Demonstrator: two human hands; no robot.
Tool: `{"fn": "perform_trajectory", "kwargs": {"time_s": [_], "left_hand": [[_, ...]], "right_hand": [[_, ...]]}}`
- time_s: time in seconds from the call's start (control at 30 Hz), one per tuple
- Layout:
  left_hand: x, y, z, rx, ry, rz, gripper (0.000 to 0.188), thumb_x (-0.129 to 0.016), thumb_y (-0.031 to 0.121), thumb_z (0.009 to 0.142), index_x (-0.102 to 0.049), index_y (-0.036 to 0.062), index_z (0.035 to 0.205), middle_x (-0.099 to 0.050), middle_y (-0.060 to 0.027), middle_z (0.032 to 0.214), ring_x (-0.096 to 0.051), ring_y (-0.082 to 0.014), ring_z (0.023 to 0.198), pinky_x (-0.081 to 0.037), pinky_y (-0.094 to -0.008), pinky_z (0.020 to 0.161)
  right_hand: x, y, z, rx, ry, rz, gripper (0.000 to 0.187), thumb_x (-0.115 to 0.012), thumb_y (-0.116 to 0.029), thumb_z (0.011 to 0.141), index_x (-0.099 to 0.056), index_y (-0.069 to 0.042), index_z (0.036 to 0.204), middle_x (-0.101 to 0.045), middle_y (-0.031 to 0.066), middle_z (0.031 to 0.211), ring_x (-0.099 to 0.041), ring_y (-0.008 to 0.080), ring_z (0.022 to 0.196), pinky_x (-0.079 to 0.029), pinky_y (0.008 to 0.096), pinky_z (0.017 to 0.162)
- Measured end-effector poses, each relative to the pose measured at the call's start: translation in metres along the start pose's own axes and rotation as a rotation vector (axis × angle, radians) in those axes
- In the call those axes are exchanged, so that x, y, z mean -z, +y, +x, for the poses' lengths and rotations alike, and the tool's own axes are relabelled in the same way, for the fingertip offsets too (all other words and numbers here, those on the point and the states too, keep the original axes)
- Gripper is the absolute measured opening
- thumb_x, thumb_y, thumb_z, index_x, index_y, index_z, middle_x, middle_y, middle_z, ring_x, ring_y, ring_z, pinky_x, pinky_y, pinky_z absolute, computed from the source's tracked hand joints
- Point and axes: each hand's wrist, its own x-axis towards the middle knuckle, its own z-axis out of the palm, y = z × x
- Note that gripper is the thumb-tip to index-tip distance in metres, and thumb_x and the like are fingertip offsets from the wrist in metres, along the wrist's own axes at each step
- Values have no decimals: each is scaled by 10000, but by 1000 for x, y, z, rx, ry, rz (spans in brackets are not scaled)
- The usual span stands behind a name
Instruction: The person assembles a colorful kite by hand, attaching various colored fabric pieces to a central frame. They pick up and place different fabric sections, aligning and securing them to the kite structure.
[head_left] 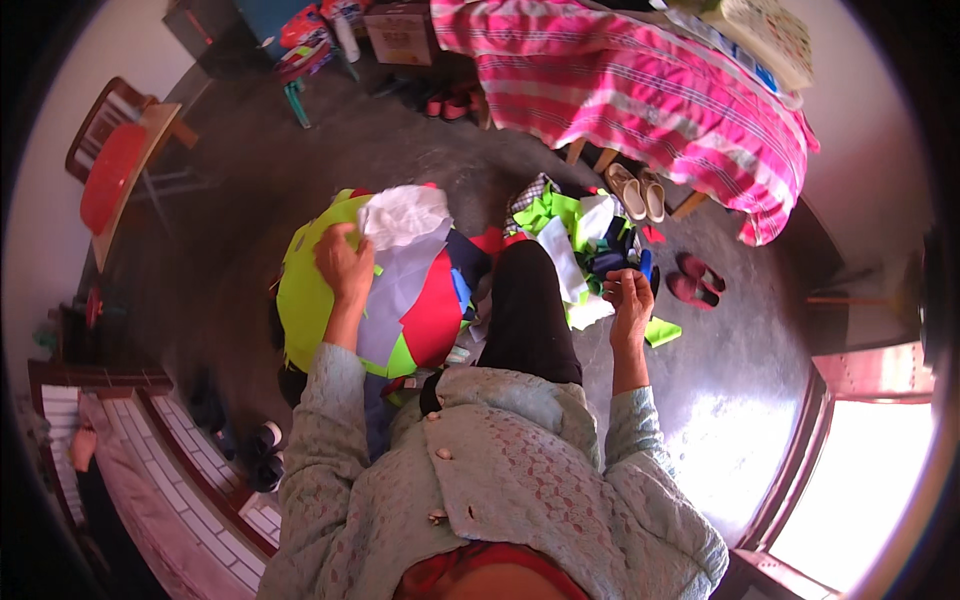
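In front of me to the left lies a large heap of cloth pieces: a bright yellow-green piece (305,285), a grey piece (405,280) and a red piece (432,315). On top of it is a crumpled white cloth (408,214). My left hand (344,265) is above the heap, its curled fingers at the left edge of the white cloth, seemingly gripping it. My right hand (628,298) is raised on the right with fingertips pinched together; what they hold, if anything, is too small to name. Beside it spreads a pile of mixed scraps (575,240).
A low table with a pink striped cover (640,85) stands at the far right, pale shoes (636,192) under its edge. Dark red shoes (695,282) and a green scrap (662,331) lie on the grey floor. A wooden chair (108,130) stands far left.
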Motion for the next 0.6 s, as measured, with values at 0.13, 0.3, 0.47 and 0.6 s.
{"fn": "perform_trajectory", "kwargs": {"time_s": [0.13,0.3,0.47,0.6], "left_hand": [[13,35,-10,-121,109,73,538,-687,81,700,-471,80,1193,-383,-131,1351,-342,-345,1236,-261,-485,1002],[15,57,-4,-426,-66,197,534,-642,199,765,-452,106,1255,-312,-99,1430,-262,-320,1322,-201,-518,1050],[-15,39,-8,-394,-297,292,511,-529,360,838,-444,134,1288,-358,-92,1411,-272,-309,1326,-175,-519,1070],[-18,41,-8,-401,-271,275,497,-534,343,832,-448,120,1268,-397,-101,1377,-293,-313,1314,-179,-511,1073]], "right_hand": [[44,36,8,-102,120,0,203,-548,-275,915,-563,-73,902,-635,41,835,-605,122,681,-487,242,571],[70,88,4,-318,214,-72,218,-558,-258,894,-564,-45,942,-630,55,809,-615,139,685,-490,261,566],[84,133,10,-483,192,-167,235,-567,-267,884,-569,-52,979,-631,52,823,-618,147,689,-501,268,590],[89,166,17,-546,163,-222,239,-566,-251,879,-569,-42,994,-625,51,823,-621,155,698,-503,278,598]]}}
